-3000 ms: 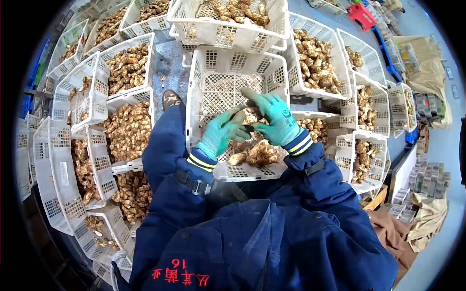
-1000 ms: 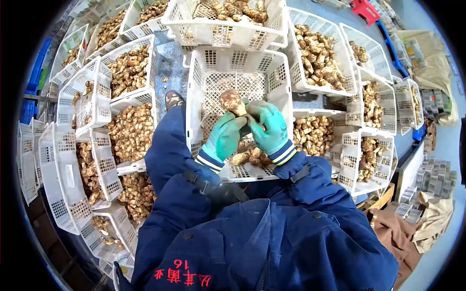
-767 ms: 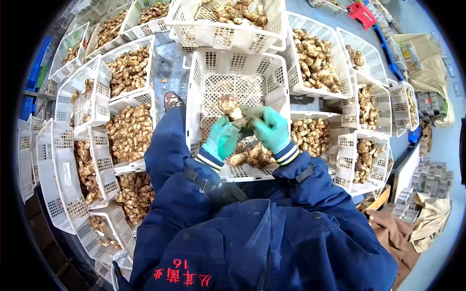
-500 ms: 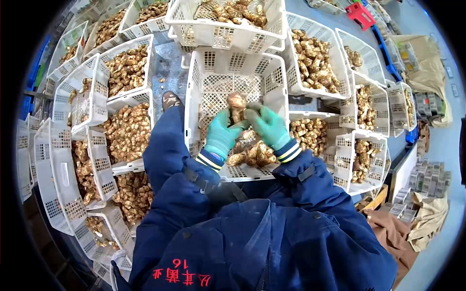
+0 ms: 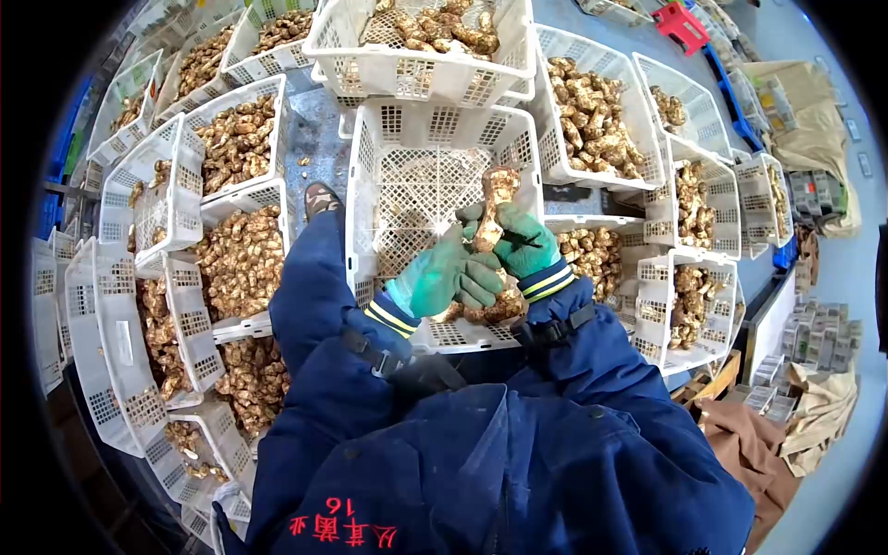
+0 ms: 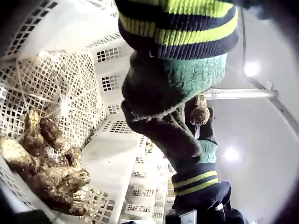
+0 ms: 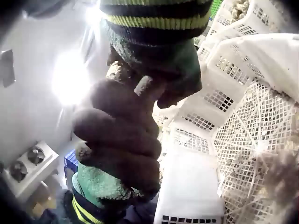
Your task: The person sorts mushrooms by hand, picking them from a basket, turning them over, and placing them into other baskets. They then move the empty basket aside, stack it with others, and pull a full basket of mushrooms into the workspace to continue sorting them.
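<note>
A brown-and-white mushroom [image 5: 500, 185] stands cap-up over the middle crate [image 5: 355, 199]. My gloved right hand [image 5: 527, 245] grips it, fingers around its stem. Just below and left, my gloved left hand [image 5: 446, 277] has curled fingers at the stem's lower end; part of that contact is hidden. The left wrist view shows the left glove [image 6: 173, 88] with the mushroom cap [image 6: 199, 115] beyond it. In the right wrist view the left hand's curled fingers [image 7: 119, 130] lie close against my right hand [image 7: 159, 67]. Several mushrooms [image 6: 51, 177] lie at the crate's near end.
A raised crate [image 5: 416, 74] of mushrooms stands beyond the middle crate. Filled crates [image 5: 242, 254] line the left, and others [image 5: 601, 176] the right. A red stool [image 5: 683, 28] is at the far right; brown cloth [image 5: 749, 444] lies at the near right.
The held mushroom has moved right and stands cap-up. My right hand has shifted right with it, and my left hand has turned, its fingers more curled, and come nearer the right.
</note>
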`<state>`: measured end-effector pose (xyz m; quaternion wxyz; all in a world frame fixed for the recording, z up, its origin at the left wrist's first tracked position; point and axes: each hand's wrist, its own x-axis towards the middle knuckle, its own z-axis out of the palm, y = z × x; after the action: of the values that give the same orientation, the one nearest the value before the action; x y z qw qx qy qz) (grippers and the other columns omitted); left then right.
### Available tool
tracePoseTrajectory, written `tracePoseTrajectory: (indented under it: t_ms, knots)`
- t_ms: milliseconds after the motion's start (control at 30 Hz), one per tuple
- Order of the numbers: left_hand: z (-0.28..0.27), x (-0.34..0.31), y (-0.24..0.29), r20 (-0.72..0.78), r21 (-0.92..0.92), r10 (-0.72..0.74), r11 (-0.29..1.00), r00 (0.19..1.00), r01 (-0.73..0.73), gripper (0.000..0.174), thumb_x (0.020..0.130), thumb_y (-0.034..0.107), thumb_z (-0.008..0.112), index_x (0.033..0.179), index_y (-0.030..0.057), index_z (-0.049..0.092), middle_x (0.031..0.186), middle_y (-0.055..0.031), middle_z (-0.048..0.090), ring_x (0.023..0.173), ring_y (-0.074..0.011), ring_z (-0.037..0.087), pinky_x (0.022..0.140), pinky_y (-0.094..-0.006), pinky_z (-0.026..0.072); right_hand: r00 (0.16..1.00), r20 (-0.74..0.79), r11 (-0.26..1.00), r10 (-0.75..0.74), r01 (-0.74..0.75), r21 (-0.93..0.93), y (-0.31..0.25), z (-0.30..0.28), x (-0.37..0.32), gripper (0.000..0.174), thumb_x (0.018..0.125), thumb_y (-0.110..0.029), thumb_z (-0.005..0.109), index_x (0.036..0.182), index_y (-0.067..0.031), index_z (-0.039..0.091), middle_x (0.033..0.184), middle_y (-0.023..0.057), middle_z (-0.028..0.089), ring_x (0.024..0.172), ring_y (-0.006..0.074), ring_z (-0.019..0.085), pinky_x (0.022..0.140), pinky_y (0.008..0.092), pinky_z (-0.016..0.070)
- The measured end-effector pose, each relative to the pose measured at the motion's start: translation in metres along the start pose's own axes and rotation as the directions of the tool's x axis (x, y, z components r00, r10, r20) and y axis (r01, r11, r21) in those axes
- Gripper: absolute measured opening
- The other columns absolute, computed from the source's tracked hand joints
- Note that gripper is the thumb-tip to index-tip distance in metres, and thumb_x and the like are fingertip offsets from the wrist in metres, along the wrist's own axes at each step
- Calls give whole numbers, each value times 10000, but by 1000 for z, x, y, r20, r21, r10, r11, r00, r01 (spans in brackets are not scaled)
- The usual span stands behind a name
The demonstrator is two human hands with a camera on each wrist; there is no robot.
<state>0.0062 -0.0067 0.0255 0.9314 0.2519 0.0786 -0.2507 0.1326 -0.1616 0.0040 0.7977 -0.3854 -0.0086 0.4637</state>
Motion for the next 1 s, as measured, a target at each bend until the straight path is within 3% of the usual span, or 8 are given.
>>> tracePoseTrajectory:
  t_ms: [67,267,533,633,733,833,900,1000]
  knots:
    - [-13,7,-11,259,-286,28,957,965,49,711,905,631,358,1145,-18,525,955,-148,654,760,-298,639,676,-374,526,942,293,967,163,-211,140,-30,60,-21,375,918,-168,491,1220,55,507,1097,142,603,979,225,591,891,354,471]
    - [-19,-1,-14,36,-283,256,930,966,-236,250,953,261,455,1047,51,554,915,-110,612,833,-253,596,721,-346,494,986,140,993,89,-77,-92,-3,33,-5,435,928,-193,468,1299,28,411,1031,131,609,719,199,572,664,333,481]
    - [3,-3,-10,-431,466,412,863,802,-193,372,903,282,601,1173,28,569,657,-65,597,547,-125,572,467,-263,441,988,-146,976,-59,26,-217,13,54,-7,235,908,-227,593,996,-10,610,869,46,640,766,117,605,665,264,491]
    - [-19,0,-21,-188,943,687,325,702,-65,345,877,234,642,1143,23,588,697,-15,596,595,-140,587,518,-280,471,996,-82,952,32,-55,-301,-1,53,-9,304,910,-233,594,1084,15,619,963,80,655,852,145,631,703,277,516]
    - [10,-16,3,-411,781,443,622,796,58,190,854,150,647,976,6,626,706,-19,600,657,-102,541,596,-257,461,963,128,592,-238,249,-767,-8,13,11,266,857,-112,604,1105,-19,628,987,103,649,870,216,634,781,322,499]
    - [-26,-6,-15,-404,621,629,722,664,-307,237,867,87,616,1079,-18,603,885,-34,639,750,-92,576,652,-220,466,906,399,-161,-140,377,-912,-87,44,31,322,886,-146,575,1139,52,589,1084,122,629,980,220,611,904,347,476]
    - [-35,-3,-5,-418,526,718,691,556,-497,333,898,48,581,1218,-33,538,1124,-69,610,953,-96,559,837,-215,449,953,229,775,-196,294,-559,-119,60,73,329,948,-192,475,1228,-37,550,1233,173,550,1126,263,546,968,409,443]
    - [-25,-7,13,-582,532,713,698,392,-479,335,912,48,563,1238,-16,524,1154,-59,589,989,-99,551,852,-219,448,873,342,846,-349,450,-287,-150,98,106,350,969,-212,452,1289,-78,499,1244,142,546,1070,255,577,940,406,456]
